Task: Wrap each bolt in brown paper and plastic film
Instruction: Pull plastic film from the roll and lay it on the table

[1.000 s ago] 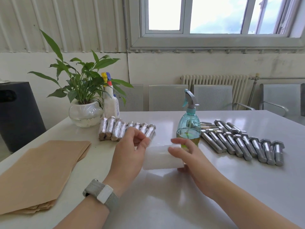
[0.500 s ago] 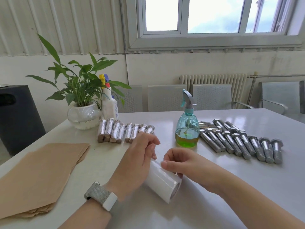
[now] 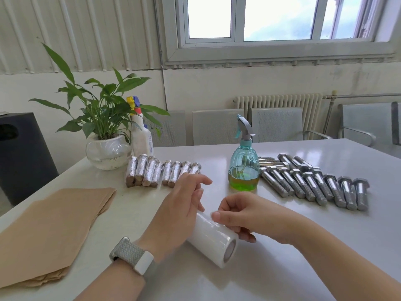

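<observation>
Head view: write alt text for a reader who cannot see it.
Two hands, left hand and right hand, handle a white roll of plastic film on a white table. Bare bolts lie right, wrapped bolts and brown paper sheets left, a green spray bottle between.

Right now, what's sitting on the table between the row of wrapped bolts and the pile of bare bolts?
In the head view, only the teal spray bottle stands between the wrapped bolts and the bare bolts.

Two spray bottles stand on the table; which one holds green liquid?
The clear teal spray bottle beside the bare bolts; the white spray bottle by the potted plant is opaque.
</observation>
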Motion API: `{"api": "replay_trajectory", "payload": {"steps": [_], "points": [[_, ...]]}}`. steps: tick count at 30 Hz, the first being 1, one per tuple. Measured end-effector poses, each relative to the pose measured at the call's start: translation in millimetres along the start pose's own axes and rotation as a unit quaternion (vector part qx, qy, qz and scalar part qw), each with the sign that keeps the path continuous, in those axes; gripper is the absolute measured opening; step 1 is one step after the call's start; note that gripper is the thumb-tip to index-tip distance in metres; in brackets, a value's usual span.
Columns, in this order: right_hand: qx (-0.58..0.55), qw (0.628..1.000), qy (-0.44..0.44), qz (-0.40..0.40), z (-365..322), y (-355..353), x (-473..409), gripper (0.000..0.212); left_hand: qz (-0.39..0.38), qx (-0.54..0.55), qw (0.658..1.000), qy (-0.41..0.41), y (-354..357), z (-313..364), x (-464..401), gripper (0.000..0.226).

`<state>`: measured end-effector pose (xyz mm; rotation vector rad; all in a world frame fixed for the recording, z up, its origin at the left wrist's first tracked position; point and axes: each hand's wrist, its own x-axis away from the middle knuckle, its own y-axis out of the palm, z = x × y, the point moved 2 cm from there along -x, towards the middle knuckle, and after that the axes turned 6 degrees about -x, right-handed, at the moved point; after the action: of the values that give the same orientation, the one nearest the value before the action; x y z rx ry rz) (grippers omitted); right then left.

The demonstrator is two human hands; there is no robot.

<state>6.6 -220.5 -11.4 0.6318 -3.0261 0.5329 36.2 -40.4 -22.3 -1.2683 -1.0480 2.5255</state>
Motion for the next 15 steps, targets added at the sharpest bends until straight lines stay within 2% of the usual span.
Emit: {"api": "replay_trajectory", "payload": {"steps": [5, 15], "points": [[0.022, 0.999, 0.023, -0.041, 0.8, -10.1, 6.6, 0.026, 0.002, -0.008, 1.0, -0.007, -0.9, -0.5, 0.4, 0.024], [0.045, 0.998, -0.043, 0.007, -2.3, -8.3, 5.5, 0.02, 0.015, -0.031, 0.999, -0.038, -8.8, -1.0, 2.0, 0.024]]}}
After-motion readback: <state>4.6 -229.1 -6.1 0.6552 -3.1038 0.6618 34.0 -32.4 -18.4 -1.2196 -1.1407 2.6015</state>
